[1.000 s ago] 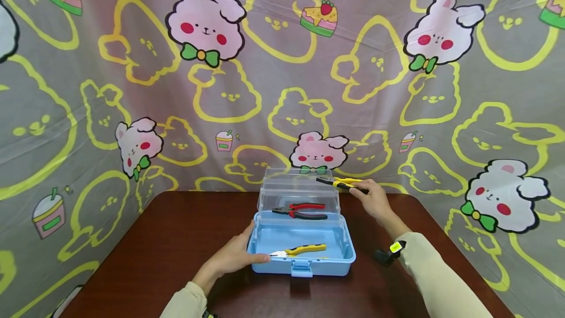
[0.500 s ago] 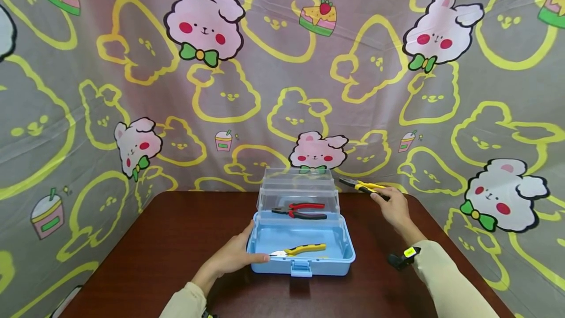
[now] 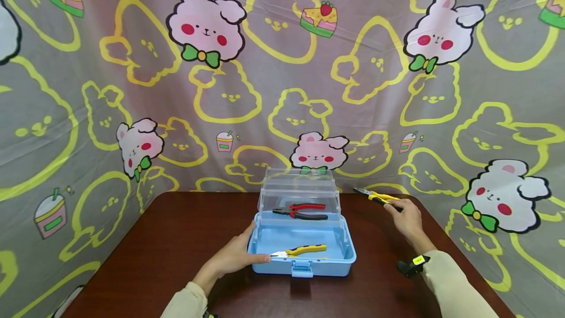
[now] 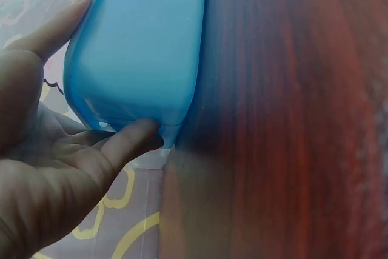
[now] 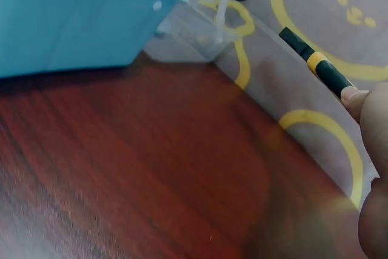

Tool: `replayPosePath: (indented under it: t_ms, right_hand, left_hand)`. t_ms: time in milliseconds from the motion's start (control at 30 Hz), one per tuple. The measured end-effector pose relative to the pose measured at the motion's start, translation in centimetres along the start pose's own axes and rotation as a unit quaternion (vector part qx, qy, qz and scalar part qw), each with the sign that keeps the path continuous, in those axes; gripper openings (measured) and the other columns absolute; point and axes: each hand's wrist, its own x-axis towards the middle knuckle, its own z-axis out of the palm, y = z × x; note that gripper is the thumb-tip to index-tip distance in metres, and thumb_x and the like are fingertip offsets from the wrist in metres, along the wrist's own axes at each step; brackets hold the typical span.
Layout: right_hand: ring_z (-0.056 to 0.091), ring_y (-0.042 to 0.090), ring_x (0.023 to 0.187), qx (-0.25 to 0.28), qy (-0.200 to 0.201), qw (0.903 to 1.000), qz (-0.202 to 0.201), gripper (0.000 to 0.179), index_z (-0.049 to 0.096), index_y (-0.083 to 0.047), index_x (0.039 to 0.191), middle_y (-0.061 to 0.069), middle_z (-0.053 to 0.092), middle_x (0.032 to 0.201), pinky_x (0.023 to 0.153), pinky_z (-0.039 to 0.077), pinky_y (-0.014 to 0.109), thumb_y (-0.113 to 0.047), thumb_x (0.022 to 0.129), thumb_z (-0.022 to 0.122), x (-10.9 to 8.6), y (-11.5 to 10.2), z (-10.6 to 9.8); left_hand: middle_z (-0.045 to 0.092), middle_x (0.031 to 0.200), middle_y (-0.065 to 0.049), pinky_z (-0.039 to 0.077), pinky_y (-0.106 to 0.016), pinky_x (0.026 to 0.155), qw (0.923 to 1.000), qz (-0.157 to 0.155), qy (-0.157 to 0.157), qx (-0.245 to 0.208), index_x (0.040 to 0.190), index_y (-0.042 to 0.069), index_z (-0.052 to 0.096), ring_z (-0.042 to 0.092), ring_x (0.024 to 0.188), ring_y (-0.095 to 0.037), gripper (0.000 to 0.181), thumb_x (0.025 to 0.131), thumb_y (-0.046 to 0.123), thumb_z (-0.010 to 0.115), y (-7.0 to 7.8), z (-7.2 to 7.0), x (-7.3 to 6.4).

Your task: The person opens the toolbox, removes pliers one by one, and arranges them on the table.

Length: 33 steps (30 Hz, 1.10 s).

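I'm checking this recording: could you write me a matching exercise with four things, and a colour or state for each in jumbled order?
Column one
1. Toolbox
2. Table
3. Left hand
4. Right hand

Column two
A. Holds black-and-yellow pliers
B. Reddish brown
C. Light blue
D. Grips the toolbox's left end

Right pairs: 1-C, 2-B, 3-D, 4-A
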Motion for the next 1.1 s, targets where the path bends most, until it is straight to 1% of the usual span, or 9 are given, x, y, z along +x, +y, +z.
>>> replayPosePath:
  t_ms: [133, 333, 500, 600, 700, 833, 933, 1000, 1100]
  right_hand:
    - [0.053, 0.05, 0.116, -0.009, -0.01, 0.9999, 0.009, 0.035, 0.069, 0.01, 0.125, 0.029, 0.059, 0.124, 0.095, 0.041, 0.062, -0.015, 0.101, 0.07, -0.4, 1.0, 0.0]
    - [0.051, 0.054, 0.117, -0.023, -0.052, 0.9983, 0.009, 0.036, 0.068, 0.012, 0.123, 0.033, 0.058, 0.126, 0.096, 0.041, 0.064, -0.016, 0.101, 0.069, -0.7, 2.5, -0.4]
    - [0.051, 0.055, 0.118, -0.036, -0.071, 0.9962, 0.034, 0.04, 0.067, 0.011, 0.126, 0.033, 0.056, 0.129, 0.093, 0.041, 0.066, -0.02, 0.101, 0.068, -0.9, 3.7, -0.6]
    - [0.051, 0.054, 0.117, -0.047, -0.08, 0.9946, 0.045, 0.042, 0.067, 0.009, 0.127, 0.032, 0.056, 0.13, 0.09, 0.04, 0.067, -0.024, 0.101, 0.068, -0.8, 4.3, -0.5]
    - [0.05, 0.054, 0.119, -0.055, -0.088, 0.9933, 0.052, 0.041, 0.068, 0.007, 0.128, 0.032, 0.055, 0.132, 0.089, 0.038, 0.069, -0.025, 0.102, 0.068, -0.9, 4.7, -0.6]
    - [0.047, 0.055, 0.123, -0.051, -0.101, 0.9918, 0.059, 0.04, 0.069, 0.006, 0.128, 0.032, 0.053, 0.134, 0.09, 0.035, 0.073, -0.024, 0.102, 0.068, -1.0, 5.1, -0.6]
    - [0.045, 0.057, 0.124, -0.052, -0.113, 0.9904, 0.061, 0.04, 0.069, 0.005, 0.127, 0.033, 0.053, 0.134, 0.09, 0.032, 0.075, -0.026, 0.101, 0.068, -1.0, 5.6, -0.6]
    - [0.047, 0.057, 0.122, -0.071, -0.123, 0.9882, 0.058, 0.041, 0.07, 0.003, 0.127, 0.034, 0.055, 0.134, 0.087, 0.033, 0.074, -0.029, 0.101, 0.069, -1.0, 6.0, -0.6]
    - [0.051, 0.057, 0.117, -0.098, -0.132, 0.9848, 0.055, 0.044, 0.071, 0.001, 0.126, 0.034, 0.057, 0.134, 0.08, 0.034, 0.068, -0.035, 0.1, 0.069, -1.0, 6.5, -0.5]
  left_hand:
    - [0.041, 0.156, -0.023, 0.04, -0.063, 0.106, 1.0, 0.0, 0.001, 0.002, 0.167, 0.008, 0.01, 0.052, 0.129, -0.035, 0.122, 0.082, 0.05, 0.086, -0.1, 0.1, 0.2]
    - [0.038, 0.158, -0.024, 0.039, -0.064, 0.107, 1.0, -0.004, 0.001, -0.001, 0.167, 0.008, 0.01, 0.049, 0.132, -0.036, 0.121, 0.082, 0.05, 0.086, -0.2, 0.0, 0.2]
    - [0.033, 0.16, -0.028, 0.038, -0.064, 0.107, 1.0, -0.005, -0.001, -0.003, 0.166, 0.005, 0.009, 0.043, 0.138, -0.04, 0.12, 0.084, 0.048, 0.085, -0.3, 0.0, 0.1]
    - [0.034, 0.159, -0.028, 0.038, -0.064, 0.107, 1.0, -0.007, 0.001, -0.003, 0.166, 0.005, 0.01, 0.043, 0.137, -0.04, 0.12, 0.084, 0.048, 0.085, -0.3, -0.1, 0.0]
    - [0.034, 0.159, -0.027, 0.038, -0.065, 0.107, 1.0, -0.006, 0.002, -0.003, 0.166, 0.005, 0.01, 0.043, 0.137, -0.04, 0.119, 0.084, 0.048, 0.085, -0.3, 0.0, 0.0]
    - [0.032, 0.16, -0.028, 0.036, -0.065, 0.108, 1.0, -0.005, -0.001, -0.002, 0.166, 0.004, 0.011, 0.04, 0.14, -0.042, 0.119, 0.084, 0.048, 0.085, -0.3, -0.1, 0.0]
    - [0.034, 0.159, -0.028, 0.037, -0.064, 0.108, 1.0, -0.002, -0.003, -0.006, 0.166, 0.004, 0.011, 0.042, 0.138, -0.04, 0.119, 0.084, 0.048, 0.086, -0.2, -0.1, -0.1]
    - [0.036, 0.158, -0.028, 0.038, -0.063, 0.107, 1.0, 0.0, -0.003, -0.008, 0.166, 0.003, 0.011, 0.045, 0.135, -0.038, 0.12, 0.084, 0.047, 0.086, -0.2, -0.1, -0.1]
    - [0.036, 0.157, -0.028, 0.039, -0.062, 0.107, 1.0, -0.003, -0.001, -0.009, 0.165, 0.002, 0.011, 0.046, 0.134, -0.037, 0.121, 0.083, 0.047, 0.087, -0.1, -0.2, -0.2]
